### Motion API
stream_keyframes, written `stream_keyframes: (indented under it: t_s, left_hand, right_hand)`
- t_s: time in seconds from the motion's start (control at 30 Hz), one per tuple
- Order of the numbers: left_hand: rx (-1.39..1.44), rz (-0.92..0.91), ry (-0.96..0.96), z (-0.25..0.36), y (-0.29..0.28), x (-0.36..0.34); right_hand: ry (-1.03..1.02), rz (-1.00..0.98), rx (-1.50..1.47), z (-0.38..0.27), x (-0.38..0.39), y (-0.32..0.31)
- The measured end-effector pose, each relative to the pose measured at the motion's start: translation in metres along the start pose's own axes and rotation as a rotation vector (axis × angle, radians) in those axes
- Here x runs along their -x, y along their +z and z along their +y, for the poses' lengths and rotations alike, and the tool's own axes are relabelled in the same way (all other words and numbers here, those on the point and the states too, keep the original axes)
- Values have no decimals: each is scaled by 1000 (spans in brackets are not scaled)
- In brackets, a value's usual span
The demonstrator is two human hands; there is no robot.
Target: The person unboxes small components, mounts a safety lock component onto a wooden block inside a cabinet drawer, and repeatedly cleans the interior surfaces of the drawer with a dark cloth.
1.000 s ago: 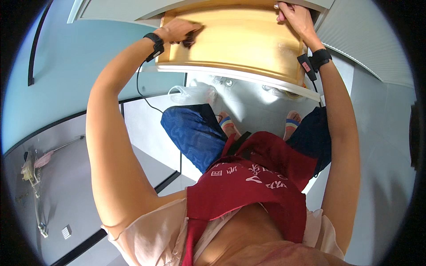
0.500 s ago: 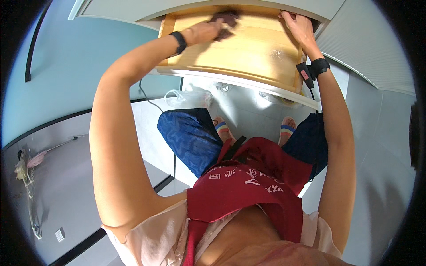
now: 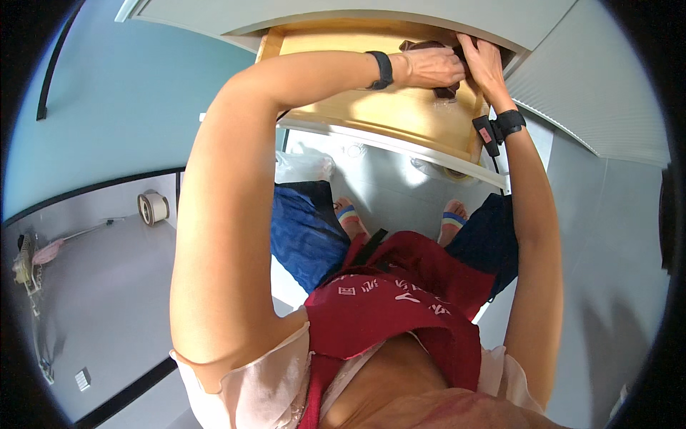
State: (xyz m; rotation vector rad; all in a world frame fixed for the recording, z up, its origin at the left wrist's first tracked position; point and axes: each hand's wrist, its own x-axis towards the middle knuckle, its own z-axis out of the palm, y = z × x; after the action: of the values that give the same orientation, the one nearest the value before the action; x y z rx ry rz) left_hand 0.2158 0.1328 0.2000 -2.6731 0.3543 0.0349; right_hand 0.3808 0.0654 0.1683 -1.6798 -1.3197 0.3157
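A wooden drawer [image 3: 379, 104] with a white front stands pulled out from the cabinet. Inside it, toward the right, my left hand [image 3: 434, 68] is closed on a dark brown cloth [image 3: 447, 93] and presses it against the drawer's bottom. Part of the cloth shows beyond the fingers, the rest is under the hand. My right hand [image 3: 487, 68] is at the far right corner of the drawer, right beside the left hand. Its fingers are bent and closed; what they grip is hidden.
The white cabinet top [image 3: 343, 14] overhangs the drawer's back. A clear plastic bag [image 3: 304, 166] lies on the floor below the drawer. To the left are a frosted glass panel [image 3: 128, 107], a paper-like roll [image 3: 152, 208] and a pink-headed rod [image 3: 50, 252].
My left hand has swept the cloth from the drawer's left side across to the right, up to my right hand. The right hand stays near the same corner, with its fingers slightly shifted.
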Motion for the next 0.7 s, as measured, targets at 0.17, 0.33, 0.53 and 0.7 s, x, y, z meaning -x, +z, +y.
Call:
stream_keyframes:
  t_s: [0.17,0.33,0.53,0.7]
  left_hand:
    - [322,-167,-228,-17,23,51]
    - [134,-627,-427,-51,41,175]
    - [226,-363,-393,-31,15,143]
    - [405,-368,-277,-8,4,97]
  right_hand:
    - [39,-40,82,28,6,-8]
    - [27,37,-43,-38,18,-12]
    - [108,-25,-15,-39,18,-26]
    - [121,-17,3,-43,16,-21]
